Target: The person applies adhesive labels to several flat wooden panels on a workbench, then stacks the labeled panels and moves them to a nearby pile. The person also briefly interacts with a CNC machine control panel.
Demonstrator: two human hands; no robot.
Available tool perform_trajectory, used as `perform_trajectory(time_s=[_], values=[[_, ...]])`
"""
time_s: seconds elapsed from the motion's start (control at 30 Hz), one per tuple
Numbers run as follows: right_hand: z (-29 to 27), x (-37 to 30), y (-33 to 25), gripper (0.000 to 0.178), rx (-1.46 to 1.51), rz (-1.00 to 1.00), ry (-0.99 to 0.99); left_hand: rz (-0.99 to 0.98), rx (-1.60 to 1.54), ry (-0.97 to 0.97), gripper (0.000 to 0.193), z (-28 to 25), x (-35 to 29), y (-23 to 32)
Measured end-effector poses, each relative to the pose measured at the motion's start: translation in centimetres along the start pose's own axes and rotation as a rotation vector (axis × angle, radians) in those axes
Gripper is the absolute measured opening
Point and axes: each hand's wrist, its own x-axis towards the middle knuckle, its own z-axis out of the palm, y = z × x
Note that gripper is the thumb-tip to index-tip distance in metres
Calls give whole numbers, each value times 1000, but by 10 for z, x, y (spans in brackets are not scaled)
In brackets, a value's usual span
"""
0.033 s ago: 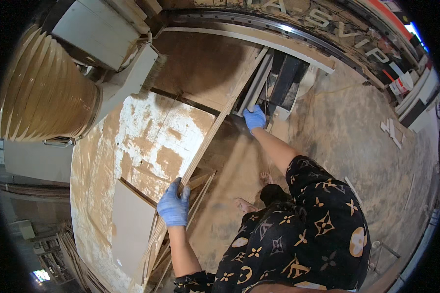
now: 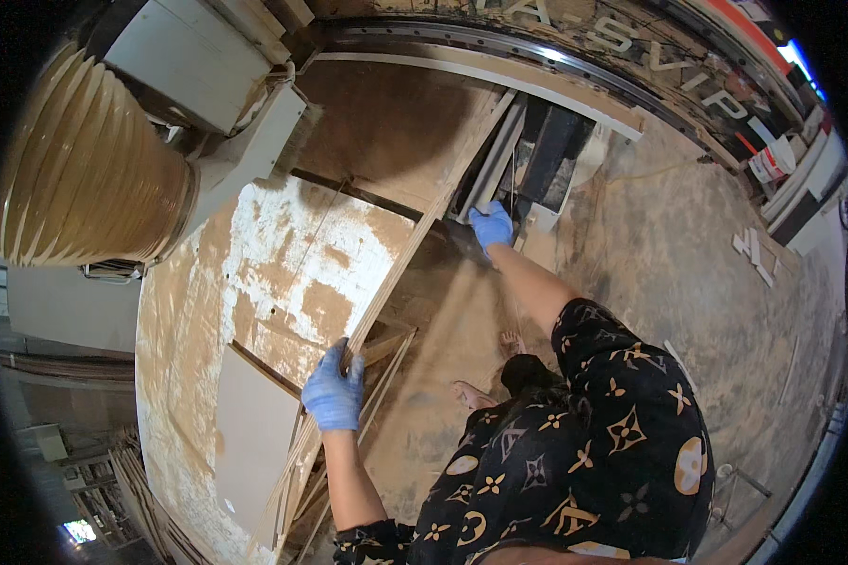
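My left hand point(image 2: 334, 388), in a blue glove, grips the layered wooden edge point(image 2: 393, 282) of the work table; thumb and fingers lie over its rim. Farther right, my right hand point(image 2: 491, 226), also in a blue glove, is closed at the near end of a long grey bar point(image 2: 496, 162) beside the table. The fingers partly hide what they touch there. Between the hands, the table top point(image 2: 344, 254) shows worn white patches and brown dust. A flat pale panel point(image 2: 252, 443) lies on it left of my left hand.
A wide ribbed hose point(image 2: 94, 169) and a white machine housing point(image 2: 188, 61) hang over the table's left side. A metal rail point(image 2: 499, 53) crosses the far end. Below the table edge, thin wooden strips point(image 2: 383, 391) lean. Pale scraps point(image 2: 754, 256) lie on the dusty floor point(image 2: 669, 235).
My left hand has shifted very slightly away from me along the table edge. My right hand stays at the grey bar.
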Motion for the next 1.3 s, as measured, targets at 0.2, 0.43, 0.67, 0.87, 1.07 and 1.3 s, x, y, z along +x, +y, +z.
perform_trajectory(time_s=[0.2,0.43,0.67,0.87,1.07,1.3], values=[[-2,19,-13,43,75,212,-52,2,101,-32,35,3,6,-13],[-2,-119,-2,45,822,332,-385,21,15,-79,39,9,10,-27],[-26,-333,-50,31,565,488,-926,14,-73,-435,73,44,1,-50],[-46,-412,-30,31,318,717,-1284,-164,-364,-923,88,60,-12,-88],[-26,-335,-12,36,786,731,-1116,-224,-650,-760,85,43,-47,-113],[-31,-205,-17,33,538,481,-669,39,133,-253,45,1,-74,-124]])
